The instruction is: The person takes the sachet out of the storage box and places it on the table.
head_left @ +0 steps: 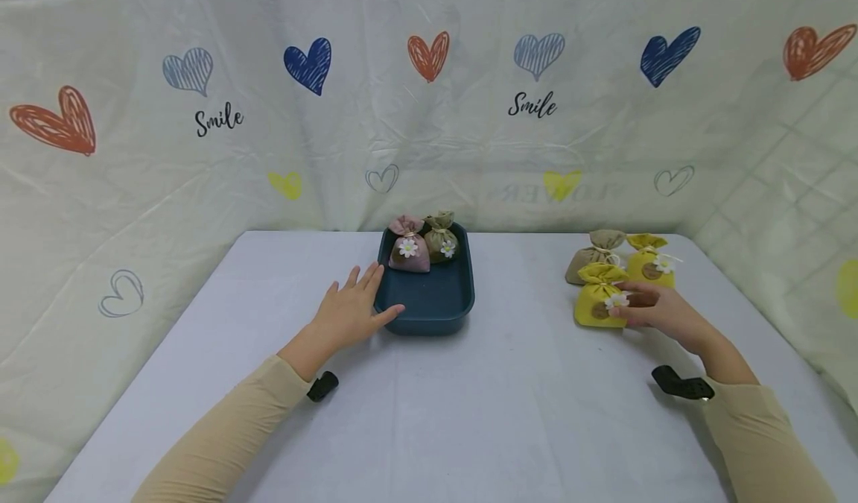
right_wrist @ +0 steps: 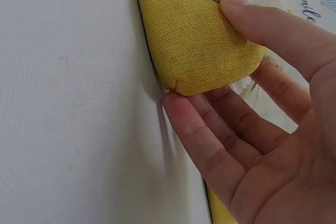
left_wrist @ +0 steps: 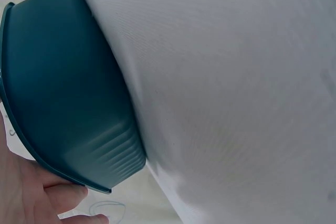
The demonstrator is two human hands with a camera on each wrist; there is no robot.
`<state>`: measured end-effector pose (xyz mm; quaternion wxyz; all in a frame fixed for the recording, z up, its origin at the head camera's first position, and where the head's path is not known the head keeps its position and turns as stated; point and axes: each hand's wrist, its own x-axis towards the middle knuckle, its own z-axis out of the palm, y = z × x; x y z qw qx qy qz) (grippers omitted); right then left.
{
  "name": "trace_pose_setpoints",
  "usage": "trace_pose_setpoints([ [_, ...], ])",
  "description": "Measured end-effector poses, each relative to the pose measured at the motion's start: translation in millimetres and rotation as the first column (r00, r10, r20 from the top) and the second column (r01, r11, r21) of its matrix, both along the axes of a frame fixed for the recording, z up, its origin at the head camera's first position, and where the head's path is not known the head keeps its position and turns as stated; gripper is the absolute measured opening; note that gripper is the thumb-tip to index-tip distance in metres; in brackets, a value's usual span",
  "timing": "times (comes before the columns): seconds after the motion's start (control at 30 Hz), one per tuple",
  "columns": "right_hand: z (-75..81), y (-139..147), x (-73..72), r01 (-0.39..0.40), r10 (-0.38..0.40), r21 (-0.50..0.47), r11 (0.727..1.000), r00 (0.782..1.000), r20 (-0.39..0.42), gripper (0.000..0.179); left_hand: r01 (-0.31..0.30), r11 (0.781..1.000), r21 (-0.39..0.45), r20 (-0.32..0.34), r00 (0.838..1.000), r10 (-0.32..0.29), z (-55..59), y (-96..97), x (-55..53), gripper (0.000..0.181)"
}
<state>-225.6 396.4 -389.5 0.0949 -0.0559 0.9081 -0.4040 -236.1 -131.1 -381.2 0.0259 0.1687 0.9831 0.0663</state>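
My right hand point(head_left: 663, 317) pinches the near side of a small yellow drawstring pouch point(head_left: 591, 294), which stands upright on the table. In the right wrist view the thumb lies on the front of the yellow pouch point(right_wrist: 184, 40) by its white flower and round brown label, with the fingers around its side and back. Fingers spread, my left hand point(head_left: 345, 315) rests against the left edge of a dark teal tray point(head_left: 429, 302). The rim of the tray point(left_wrist: 68, 87) meets those fingers in the left wrist view. A pink pouch point(head_left: 417, 259) and an olive pouch point(head_left: 437, 239) sit at the tray's far end.
Behind the held pouch stand a beige pouch point(head_left: 586, 259) and another yellow pouch point(head_left: 637, 264), close together near the table's right side. A white cloth covers the table point(head_left: 469, 413). A pale curtain point(head_left: 429, 130) printed with hearts hangs along the back.
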Motion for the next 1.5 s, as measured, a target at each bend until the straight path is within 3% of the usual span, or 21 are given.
trace_pose_setpoints([
  [0.73, 0.0, 3, 3.7, -0.036, 0.037, 0.072, 0.997, 0.999, -0.013, 0.072, 0.006, 1.000, 0.005, -0.005, 1.000, -0.006, -0.7, 0.4, 0.1, 0.094],
  [1.13, 1.9, 5, 6.8, -0.035, 0.036, 0.050, 0.998, 0.999, -0.023, 0.068, 0.003, 1.000, 0.007, -0.006, 1.000, -0.003, -0.6, 0.7, -0.5, 0.094],
  [1.33, 4.1, 10, 10.4, -0.025, 0.028, 0.040, 0.999, 0.998, -0.056, 0.064, 0.008, 1.000, 0.006, -0.024, 1.000, -0.008, -2.0, 0.6, -2.2, 0.094],
  [1.5, 9.2, 12, 9.8, -0.034, 0.042, 0.086, 0.996, 0.995, -0.094, 0.057, 0.004, 1.000, 0.006, -0.018, 1.000, -0.004, -1.6, -0.2, -1.8, 0.094],
])
